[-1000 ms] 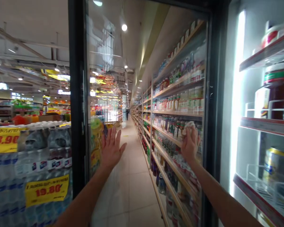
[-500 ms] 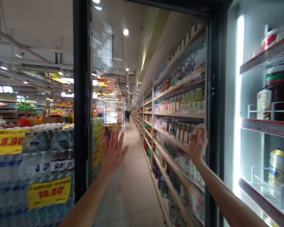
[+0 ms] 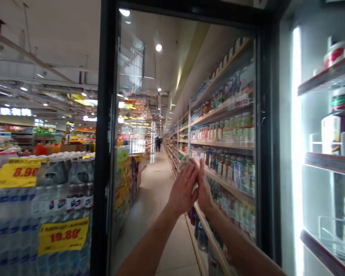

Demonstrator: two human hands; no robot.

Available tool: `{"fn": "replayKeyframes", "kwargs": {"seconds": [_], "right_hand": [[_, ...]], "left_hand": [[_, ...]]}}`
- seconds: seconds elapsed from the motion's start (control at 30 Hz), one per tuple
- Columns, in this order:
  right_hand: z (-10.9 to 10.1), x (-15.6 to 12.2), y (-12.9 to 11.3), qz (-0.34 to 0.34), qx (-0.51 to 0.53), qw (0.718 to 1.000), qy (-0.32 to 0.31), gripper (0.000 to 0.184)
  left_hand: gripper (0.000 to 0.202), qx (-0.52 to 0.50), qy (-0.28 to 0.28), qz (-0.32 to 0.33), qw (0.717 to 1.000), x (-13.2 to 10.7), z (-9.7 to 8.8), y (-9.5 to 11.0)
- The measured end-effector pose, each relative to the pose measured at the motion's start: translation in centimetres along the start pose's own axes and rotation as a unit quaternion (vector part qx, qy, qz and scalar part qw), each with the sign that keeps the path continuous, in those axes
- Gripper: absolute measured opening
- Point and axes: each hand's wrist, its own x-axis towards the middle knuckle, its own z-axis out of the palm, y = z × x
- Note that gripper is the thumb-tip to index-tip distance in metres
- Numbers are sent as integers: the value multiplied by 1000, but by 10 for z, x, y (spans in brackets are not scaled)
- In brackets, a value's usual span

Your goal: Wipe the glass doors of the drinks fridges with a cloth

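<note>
A pale, crumpled cloth (image 3: 187, 160) shows above my fingertips, in front of the glass door (image 3: 152, 184). My left hand (image 3: 184, 188) lies over it with fingers close together. Against it from the right presses my right hand (image 3: 204, 188), its fingers stretched upward, so the cloth is pinched between the two. Much of the cloth is hidden behind the left fingers. Through the door glass an aisle and shelves of bottles are visible.
The black door frame (image 3: 102, 153) stands on the left. On the right is a lit cooler with wire-fronted shelves (image 3: 330, 165) of bottles and cans. Packed water bottles (image 3: 11, 218) with yellow price signs (image 3: 63, 234) are stacked at the left. A person (image 3: 158, 143) stands far down the aisle.
My right hand has moved left with the cloth, away from the door's right side. My left hand, spread before, has moved right and met it at the cloth. The view has shifted slightly.
</note>
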Motion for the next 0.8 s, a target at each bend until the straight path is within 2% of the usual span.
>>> {"fn": "replayKeyframes", "kwargs": {"seconds": [0.07, 0.1, 0.17, 0.2, 0.3, 0.37, 0.43, 0.47, 0.53, 0.6, 0.67, 0.7, 0.73, 0.8], "right_hand": [[-14, 5, 10, -13, -8, 1000, 13, 55], [-20, 9, 16, -29, -46, 998, 30, 55], [-31, 17, 27, -71, -158, 983, 64, 54], [-34, 21, 31, -91, -215, 969, 73, 55], [-38, 26, 38, -126, -311, 939, 79, 57], [-36, 25, 37, -124, -331, 932, 81, 58], [-35, 24, 35, -123, -345, 927, 83, 58], [-35, 23, 34, -124, -351, 925, 81, 59], [-36, 23, 33, -129, -356, 922, 81, 59], [-39, 24, 33, -126, -358, 922, 77, 58], [-41, 24, 34, -122, -361, 921, 77, 57], [-42, 25, 35, -122, -363, 921, 76, 56], [-42, 25, 35, -123, -364, 920, 77, 56], [-41, 25, 36, -125, -362, 920, 83, 55]], "left_hand": [[55, 34, 9, -11, 999, 10, 14, 8], [50, 53, 16, -13, 998, 12, 18, 10], [40, 85, 25, -11, 996, 11, 17, 8], [36, 95, 26, -7, 995, 9, 10, 2], [32, 111, 32, -7, 993, -6, -31, -32], [31, 127, 59, -51, 989, -15, -66, -64], [29, 152, 137, -128, 970, -20, -91, -86], [28, 158, 163, -153, 962, -19, -96, -88], [27, 150, 151, -153, 965, -14, -86, -71], [30, 127, 58, -89, 986, -6, -55, -32], [28, 122, 19, -4, 992, -2, -20, 8], [26, 126, 7, 19, 992, -1, -7, 20], [25, 131, 3, 41, 991, -3, 1, 26], [26, 144, 4, 56, 988, -9, -6, 14]]}}
